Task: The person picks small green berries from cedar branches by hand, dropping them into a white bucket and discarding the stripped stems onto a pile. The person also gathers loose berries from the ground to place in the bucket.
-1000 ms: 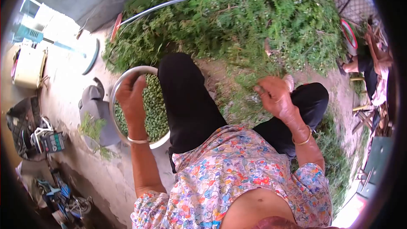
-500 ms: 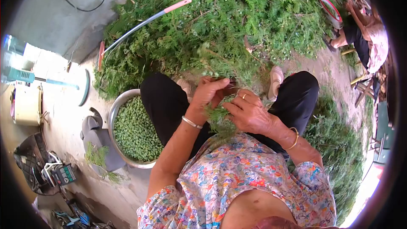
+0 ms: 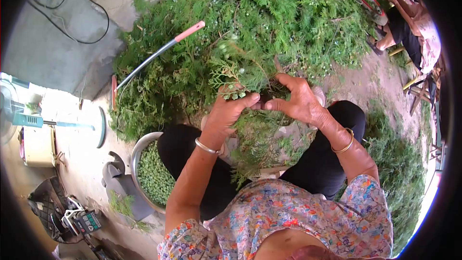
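Observation:
Both hands are raised in front of me over my knees, gripping one leafy green branch (image 3: 236,74) with small pale seed cones. My left hand (image 3: 228,110) pinches its lower stem between thumb and fingers; a silver bangle sits on that wrist. My right hand (image 3: 296,98) holds the same branch from the right, fingertips meeting the left thumb; a gold bangle is on that wrist. More sprigs hang down between my black-trousered legs. A metal bowl (image 3: 136,156) full of green seed cones stands on the ground by my left knee.
A large heap of cut green branches (image 3: 269,14) fills the ground ahead, with a long pink-handled tool (image 3: 159,53) lying on it. A grey shoe (image 3: 118,178) lies beside the bowl. Another person (image 3: 414,24) sits at the top right. A fan base, cables and clutter line the left.
My left hand left the bowl and joined the right hand on a branch. Both hands then lifted the branch up and forward, away from my lap.

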The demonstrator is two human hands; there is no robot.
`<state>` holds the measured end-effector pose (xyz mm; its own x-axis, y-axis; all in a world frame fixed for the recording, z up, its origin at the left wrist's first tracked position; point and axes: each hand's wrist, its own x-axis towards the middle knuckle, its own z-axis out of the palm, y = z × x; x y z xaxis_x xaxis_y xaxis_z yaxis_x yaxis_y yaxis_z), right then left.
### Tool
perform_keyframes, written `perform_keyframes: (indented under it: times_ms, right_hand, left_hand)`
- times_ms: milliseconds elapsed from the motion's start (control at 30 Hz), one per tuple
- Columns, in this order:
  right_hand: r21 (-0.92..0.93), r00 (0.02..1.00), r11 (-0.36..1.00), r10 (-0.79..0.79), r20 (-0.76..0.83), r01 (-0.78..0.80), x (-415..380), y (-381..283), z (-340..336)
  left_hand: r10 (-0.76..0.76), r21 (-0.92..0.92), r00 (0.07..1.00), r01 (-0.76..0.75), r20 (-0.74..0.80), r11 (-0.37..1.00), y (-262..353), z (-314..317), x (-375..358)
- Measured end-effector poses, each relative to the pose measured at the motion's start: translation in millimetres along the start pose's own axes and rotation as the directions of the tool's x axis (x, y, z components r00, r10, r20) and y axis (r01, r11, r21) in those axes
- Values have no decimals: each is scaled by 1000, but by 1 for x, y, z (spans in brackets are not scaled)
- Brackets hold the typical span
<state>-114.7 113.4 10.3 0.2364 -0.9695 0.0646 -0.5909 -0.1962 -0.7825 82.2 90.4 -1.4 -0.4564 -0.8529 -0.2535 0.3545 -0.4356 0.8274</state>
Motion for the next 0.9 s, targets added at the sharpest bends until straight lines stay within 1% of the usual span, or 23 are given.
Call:
perform_keyframes:
  times_ms: [33, 67, 100, 133, 167, 200, 233, 267, 300, 333, 367, 400, 433, 467, 500, 533, 600, 633, 700, 733, 800, 833, 900]
  right_hand:
    - [250, 999, 968, 28, -17, -23, 9, -3, 1]
    - [253, 999, 967, 26, -22, -19, 17, -1, 0]
    - [292, 996, 952, 94, -1, -90, 24, 1, -1]
    - [329, 986, 930, 163, 24, -161, 31, 4, -2]
    - [375, 970, 895, 227, 82, -241, 40, 10, -1]
    - [379, 970, 893, 232, 76, -243, 47, 16, -1]
    - [538, 964, 800, 219, 150, -265, 53, 21, -2]
    - [675, 957, 678, 191, 220, -291, 58, 26, -1]
    - [679, 956, 672, 198, 219, -295, 62, 32, 2]
    - [764, 961, 585, 198, 191, -272, 65, 38, 6]
    - [837, 965, 490, 203, 164, -245, 67, 42, 9]
    - [839, 963, 482, 212, 167, -252, 69, 44, 9]
    - [856, 957, 441, 223, 185, -269, 70, 44, 8]
    - [871, 951, 399, 234, 204, -285, 71, 45, 7]
    - [875, 954, 399, 230, 194, -274, 72, 46, 6]
    - [875, 953, 396, 232, 196, -277, 72, 44, 3]
    - [849, 952, 448, 241, 186, -280, 72, 37, -2]
    - [849, 952, 447, 241, 188, -281, 72, 35, -5]
    - [784, 944, 557, 313, 108, -274, 72, 32, -8]
    - [784, 944, 557, 313, 107, -274, 72, 32, -6]
    - [868, 937, 480, 346, -55, -126, 73, 34, 0]
    - [868, 936, 480, 347, -57, -125, 72, 36, 0]
    - [775, 948, 632, 263, -182, -27, 71, 37, -1]
  left_hand:
    - [75, 155, 996, -67, -48, 986, -2, -4, 10]
    - [156, 308, 984, -123, -83, 943, -2, -7, 18]
    - [173, 424, 982, -124, -79, 897, 7, -5, 25]
    - [171, 429, 982, -124, -75, 895, 16, -2, 32]
    - [330, 598, 941, -304, 69, 742, 24, 1, 38]
    - [443, 707, 864, -468, 240, 530, 28, 2, 44]
    - [436, 707, 866, -467, 245, 531, 27, -2, 52]
    - [344, 659, 918, -383, 195, 648, 24, -9, 59]
    - [240, 599, 959, -283, 153, 749, 22, -11, 65]
    - [230, 600, 961, -275, 153, 751, 20, -11, 68]
    - [222, 504, 965, -263, 140, 823, 17, -8, 69]
    - [213, 399, 969, -246, 126, 883, 16, -5, 70]
    - [200, 398, 972, -232, 121, 888, 14, -1, 71]
    - [177, 337, 979, -202, 103, 920, 13, 2, 71]
    - [160, 275, 983, -178, 87, 945, 13, 4, 73]
    - [156, 274, 984, -174, 85, 946, 13, 3, 75]
    - [175, 337, 979, -202, 108, 920, 13, 0, 78]
    - [174, 338, 979, -200, 105, 920, 13, 0, 78]
    - [130, 209, 991, -133, 26, 969, 13, 2, 79]
    - [130, 209, 991, -133, 27, 969, 14, 4, 79]
    - [163, 205, 986, -152, -40, 967, 19, 6, 77]
    - [192, 257, 981, -181, -18, 949, 17, 3, 75]
    - [230, 256, 973, -214, -33, 943, 16, 8, 71]
